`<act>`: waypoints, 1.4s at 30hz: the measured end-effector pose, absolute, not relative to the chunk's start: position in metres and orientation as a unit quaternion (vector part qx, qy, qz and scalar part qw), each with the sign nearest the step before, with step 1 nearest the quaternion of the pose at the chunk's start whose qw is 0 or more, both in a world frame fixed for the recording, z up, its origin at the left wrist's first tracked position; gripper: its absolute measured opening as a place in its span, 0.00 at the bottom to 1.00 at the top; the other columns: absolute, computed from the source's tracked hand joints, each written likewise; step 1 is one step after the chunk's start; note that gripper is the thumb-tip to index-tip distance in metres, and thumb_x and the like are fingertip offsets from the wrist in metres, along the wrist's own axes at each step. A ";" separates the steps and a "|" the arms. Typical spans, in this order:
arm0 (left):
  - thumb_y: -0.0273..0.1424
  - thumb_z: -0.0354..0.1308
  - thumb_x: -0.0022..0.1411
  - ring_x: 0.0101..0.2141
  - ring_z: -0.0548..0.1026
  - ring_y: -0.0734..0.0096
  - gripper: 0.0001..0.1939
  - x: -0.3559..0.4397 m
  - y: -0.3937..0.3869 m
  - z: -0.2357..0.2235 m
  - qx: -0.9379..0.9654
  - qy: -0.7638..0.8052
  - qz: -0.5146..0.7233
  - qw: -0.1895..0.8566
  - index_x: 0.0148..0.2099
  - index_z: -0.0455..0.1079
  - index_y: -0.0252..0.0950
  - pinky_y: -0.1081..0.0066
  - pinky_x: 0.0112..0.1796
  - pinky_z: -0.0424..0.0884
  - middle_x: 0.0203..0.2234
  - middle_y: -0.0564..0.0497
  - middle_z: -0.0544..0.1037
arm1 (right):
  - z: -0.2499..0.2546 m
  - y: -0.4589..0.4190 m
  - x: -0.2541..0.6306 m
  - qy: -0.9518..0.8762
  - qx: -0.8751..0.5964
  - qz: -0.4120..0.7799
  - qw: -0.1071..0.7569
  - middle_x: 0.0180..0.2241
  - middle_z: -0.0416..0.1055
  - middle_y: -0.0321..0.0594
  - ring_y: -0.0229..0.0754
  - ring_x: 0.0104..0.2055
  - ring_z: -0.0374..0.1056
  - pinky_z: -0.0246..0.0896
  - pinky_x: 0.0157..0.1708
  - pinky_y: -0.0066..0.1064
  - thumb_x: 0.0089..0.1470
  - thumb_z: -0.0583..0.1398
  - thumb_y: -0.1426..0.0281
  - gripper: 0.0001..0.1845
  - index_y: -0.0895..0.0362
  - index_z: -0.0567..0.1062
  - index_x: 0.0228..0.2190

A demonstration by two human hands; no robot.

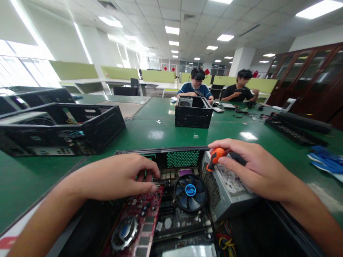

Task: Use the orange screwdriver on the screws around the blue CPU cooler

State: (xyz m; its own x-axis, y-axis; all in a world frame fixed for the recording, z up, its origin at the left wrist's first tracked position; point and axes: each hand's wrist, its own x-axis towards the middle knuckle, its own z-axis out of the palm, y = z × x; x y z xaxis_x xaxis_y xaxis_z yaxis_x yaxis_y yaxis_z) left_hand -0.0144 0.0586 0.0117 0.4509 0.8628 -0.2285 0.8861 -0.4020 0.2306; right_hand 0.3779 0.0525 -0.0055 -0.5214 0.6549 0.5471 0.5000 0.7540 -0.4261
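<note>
Green table stretching out beyond both hands, and here's the big one on it: an open black computer case lying right beneath them! Another case sits ahead of the left hand and off to its left. Inside the near one, a red circuit card runs from under the left hand back towards the body, while a grey power supply sits directly below the right. Left hand now: fingers loosely curled, thumb at the card's far end, and whether it grips that card I can't tell. Right hand closed, thumb against fingers. Between the two, slightly nearer the body, a black fan. And the smallest, an orange screwdriver, pinched in that right hand, slanting down to its left!
</note>
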 end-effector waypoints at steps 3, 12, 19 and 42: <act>0.58 0.66 0.69 0.43 0.92 0.51 0.25 -0.014 0.059 0.011 0.838 0.519 -0.032 0.163 0.56 0.93 0.54 0.59 0.45 0.80 0.45 0.49 0.96 | 0.003 0.040 0.385 -0.858 -0.335 0.130 0.368 0.59 0.94 0.44 0.53 0.55 0.93 0.88 0.53 0.39 0.84 0.65 0.66 0.18 0.47 0.88 0.67; 0.54 0.68 0.69 0.47 0.93 0.50 0.22 -0.005 0.061 0.013 0.850 0.506 -0.035 0.145 0.56 0.94 0.53 0.58 0.47 0.79 0.48 0.49 0.97 | 0.034 0.000 0.346 -0.867 -0.355 0.096 0.336 0.52 0.94 0.41 0.50 0.50 0.91 0.84 0.46 0.35 0.80 0.63 0.71 0.15 0.50 0.89 0.58; 0.52 0.71 0.70 0.46 0.93 0.50 0.19 -0.002 0.060 0.014 0.851 0.505 -0.036 0.140 0.55 0.94 0.53 0.58 0.46 0.79 0.47 0.50 0.97 | 0.005 0.005 0.334 -0.853 -0.379 0.077 0.350 0.46 0.94 0.42 0.49 0.44 0.90 0.84 0.49 0.38 0.77 0.62 0.71 0.16 0.54 0.88 0.56; 0.52 0.71 0.71 0.46 0.93 0.51 0.19 -0.002 0.058 0.017 0.851 0.505 -0.042 0.138 0.56 0.94 0.53 0.59 0.47 0.79 0.47 0.50 0.97 | 0.007 0.006 0.328 -0.868 -0.373 0.064 0.321 0.42 0.93 0.40 0.47 0.40 0.88 0.80 0.44 0.37 0.75 0.65 0.70 0.08 0.53 0.87 0.49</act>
State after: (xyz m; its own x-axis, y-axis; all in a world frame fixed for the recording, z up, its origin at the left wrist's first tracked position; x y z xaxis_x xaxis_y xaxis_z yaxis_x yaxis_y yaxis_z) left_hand -0.0017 0.0578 0.0169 0.4874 0.8475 -0.2102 0.8705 -0.4528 0.1928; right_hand 0.3279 0.0064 0.0070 -0.5154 0.6894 0.5091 0.6073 0.7129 -0.3506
